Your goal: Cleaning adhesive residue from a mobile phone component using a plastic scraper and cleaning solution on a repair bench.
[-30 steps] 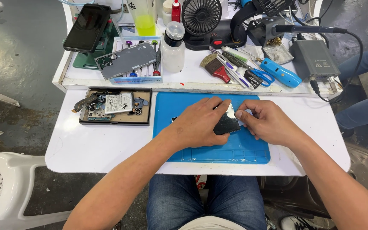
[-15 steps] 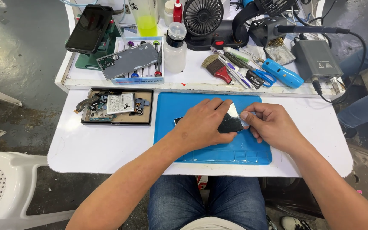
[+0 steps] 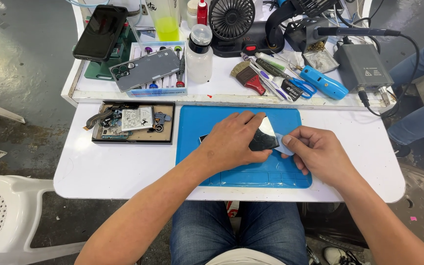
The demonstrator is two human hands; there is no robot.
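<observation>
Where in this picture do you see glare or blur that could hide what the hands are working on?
Head view: sharp and evenly lit throughout; a pale reflection sits on the dark phone under the left hand; the right hand casts only a soft shadow on the blue mat; the edges bow slightly from the wide lens.

black fan (image 3: 230,17); parts tray (image 3: 132,122); red brush (image 3: 248,78); white chair (image 3: 6,216)

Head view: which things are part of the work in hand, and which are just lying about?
In hand:
left hand pressing the dark phone
right hand holding a pale pick
blue mat

Lying about:
parts tray
fan
brush
blue tool
</observation>
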